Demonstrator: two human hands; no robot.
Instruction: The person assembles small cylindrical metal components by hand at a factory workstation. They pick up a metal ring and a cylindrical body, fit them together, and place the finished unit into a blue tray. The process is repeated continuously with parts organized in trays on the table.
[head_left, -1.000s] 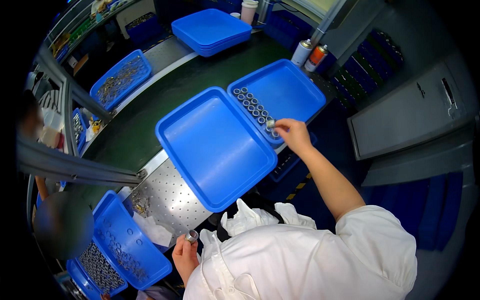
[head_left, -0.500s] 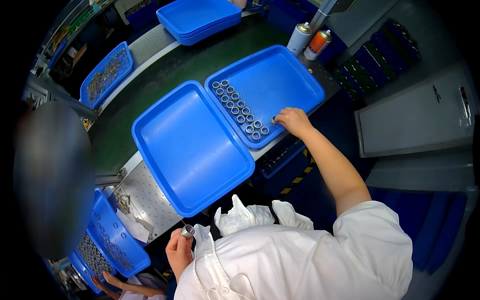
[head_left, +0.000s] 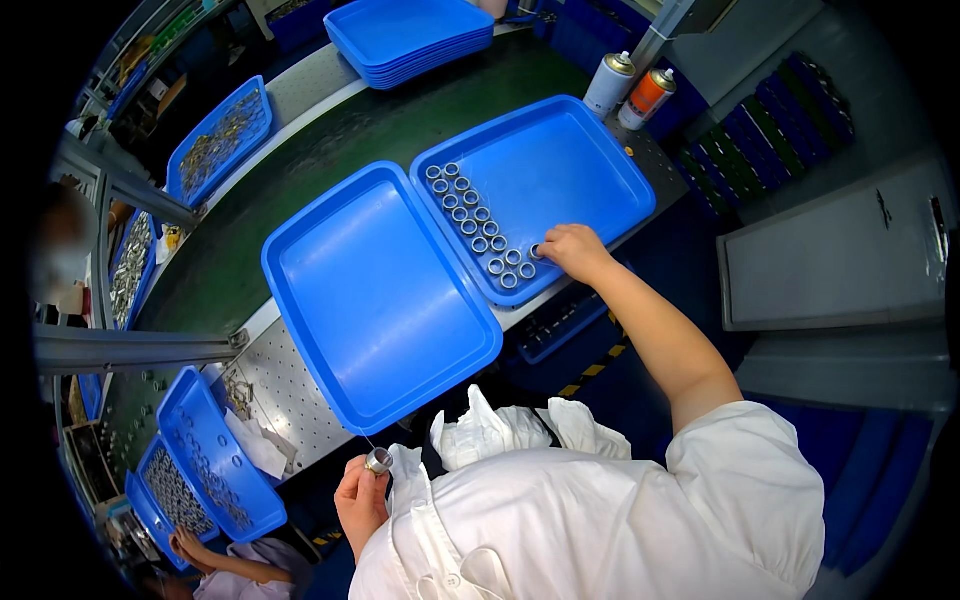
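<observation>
Two hands, one head view. Right hand (head_left: 575,250), right of centre: thumb and fingers pinched on a metal ring (head_left: 536,252) at the near side of a blue tray (head_left: 560,165), upper centre; contact with the tray floor cannot be told. Rows of rings (head_left: 475,214), along that tray's left side. Left hand (head_left: 361,497), lower left of centre: fingers closed on a second ring (head_left: 379,460). Handling, as judged: light pinch, ring level, open end up, neighbours not nudged.
</observation>
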